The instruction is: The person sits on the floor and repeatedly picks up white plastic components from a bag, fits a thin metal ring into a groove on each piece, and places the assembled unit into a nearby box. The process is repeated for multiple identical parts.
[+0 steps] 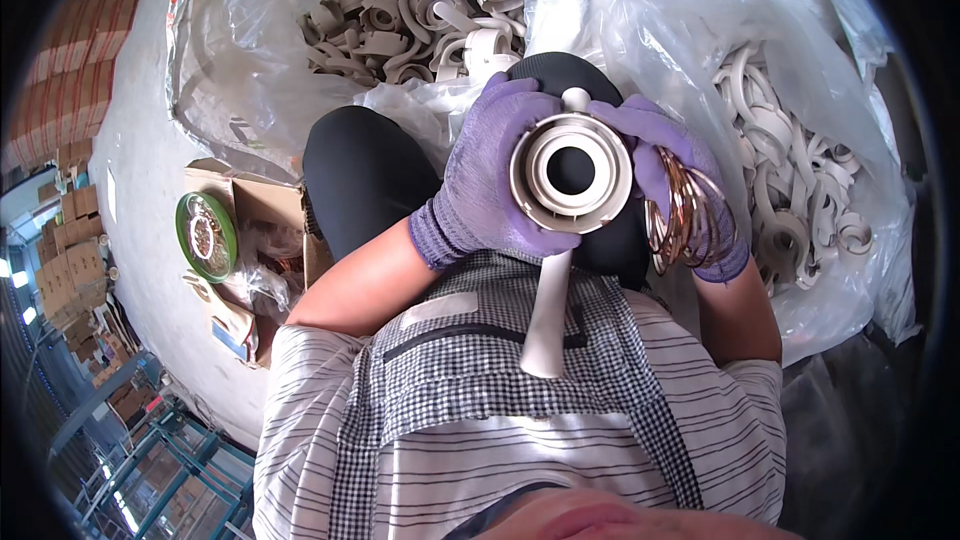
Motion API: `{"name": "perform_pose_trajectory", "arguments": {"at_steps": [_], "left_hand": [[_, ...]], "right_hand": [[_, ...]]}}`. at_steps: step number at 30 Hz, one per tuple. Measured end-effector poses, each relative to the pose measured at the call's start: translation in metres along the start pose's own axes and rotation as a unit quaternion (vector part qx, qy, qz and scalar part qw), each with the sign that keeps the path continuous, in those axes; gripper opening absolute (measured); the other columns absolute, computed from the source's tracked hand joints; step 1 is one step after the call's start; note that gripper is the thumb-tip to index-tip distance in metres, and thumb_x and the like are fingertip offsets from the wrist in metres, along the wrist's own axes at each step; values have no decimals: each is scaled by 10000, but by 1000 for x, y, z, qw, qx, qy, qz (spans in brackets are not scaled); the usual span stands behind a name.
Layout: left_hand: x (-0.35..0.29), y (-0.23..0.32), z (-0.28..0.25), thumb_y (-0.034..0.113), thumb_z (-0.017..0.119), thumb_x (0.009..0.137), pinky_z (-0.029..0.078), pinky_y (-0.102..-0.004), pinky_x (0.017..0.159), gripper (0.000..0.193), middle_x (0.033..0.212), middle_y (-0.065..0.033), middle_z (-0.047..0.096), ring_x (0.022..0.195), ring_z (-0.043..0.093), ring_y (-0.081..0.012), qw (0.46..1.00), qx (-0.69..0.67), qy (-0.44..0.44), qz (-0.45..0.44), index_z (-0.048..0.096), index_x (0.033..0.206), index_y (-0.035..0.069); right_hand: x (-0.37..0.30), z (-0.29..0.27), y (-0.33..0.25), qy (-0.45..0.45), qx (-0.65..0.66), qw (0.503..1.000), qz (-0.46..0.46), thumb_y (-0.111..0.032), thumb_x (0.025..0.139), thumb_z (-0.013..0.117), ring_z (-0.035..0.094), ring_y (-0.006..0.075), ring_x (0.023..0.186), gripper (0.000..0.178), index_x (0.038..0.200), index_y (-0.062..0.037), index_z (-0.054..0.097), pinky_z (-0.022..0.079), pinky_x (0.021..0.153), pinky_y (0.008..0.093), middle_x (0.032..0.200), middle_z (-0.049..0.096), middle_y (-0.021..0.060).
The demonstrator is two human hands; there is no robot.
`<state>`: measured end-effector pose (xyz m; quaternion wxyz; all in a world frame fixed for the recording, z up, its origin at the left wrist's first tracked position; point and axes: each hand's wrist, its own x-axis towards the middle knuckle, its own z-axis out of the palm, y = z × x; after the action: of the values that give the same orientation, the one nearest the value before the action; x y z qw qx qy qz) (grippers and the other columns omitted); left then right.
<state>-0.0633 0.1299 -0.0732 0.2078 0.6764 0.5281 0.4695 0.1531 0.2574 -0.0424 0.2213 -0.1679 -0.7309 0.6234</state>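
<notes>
Above my lap I hold a beige plastic round housing (519, 190) with a wide hole through its middle and a flared handle pointing toward me. My left hand (487, 180), in a purple knit glove, is closed around the housing's left side. Also gloved, my right hand (690, 155) has its upper fingers against the housing's upper right rim. A bundle of thin copper-coloured rings (690, 215) hangs in that same hand; how its lower fingers grip them is partly hidden.
Ahead, a clear plastic bag (245, 50) holds many beige moulded parts (400, 25). Another bag (670, 25) at right has similar curved pieces (785, 180). To my left stand a cardboard box (270, 202) and a green round tray (183, 230) containing small items. Stacked cartons (75, 260) lie farther left.
</notes>
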Motion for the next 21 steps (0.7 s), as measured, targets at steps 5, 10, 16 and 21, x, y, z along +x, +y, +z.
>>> {"name": "perform_pose_trajectory", "arguments": {"at_steps": [5, 10, 16, 21], "left_hand": [[-3, 43, -14, 604, 903, 660, 546, -380, 1012, 1135, 1321, -173, 628, 1175, 662, -241, 953, -190, 6, -236, 403, 1450, -38], [4, 66, -33, 451, 653, 965, 531, -382, 1058, 765, 1386, -194, 593, 1231, 639, -252, 888, -343, -50, -303, 390, 1499, -29], [-6, 78, -20, 444, 547, 1050, 543, -375, 1027, 627, 1348, -186, 606, 1212, 633, -247, 896, -332, -6, -294, 461, 1450, -31], [-32, 67, -7, 51, 647, 972, 457, -398, 1122, 487, 1464, -166, 516, 1329, 534, -292, 988, -103, 23, -113, 512, 1439, 10]], "right_hand": [[-12, 31, -28, 79, -39, 996, 13, -454, 700, 914, 600, 274, 1215, 995, 1470, 22, 502, 454, 1081, 399, 1279, 606, 170], [-22, 44, -45, 169, -47, 984, -37, -477, 694, 934, 624, 190, 997, 966, 1414, 32, 542, 519, 895, 337, 1240, 599, 152], [-40, 57, -50, 238, -115, 955, -131, -371, 757, 924, 515, 58, 744, 799, 1359, 25, 581, 464, 614, 229, 1177, 589, 78], [-47, 62, -26, 213, -171, 950, -155, -272, 792, 905, 512, 103, 775, 616, 1241, 30, 611, 477, 721, 244, 1175, 570, 92]]}}
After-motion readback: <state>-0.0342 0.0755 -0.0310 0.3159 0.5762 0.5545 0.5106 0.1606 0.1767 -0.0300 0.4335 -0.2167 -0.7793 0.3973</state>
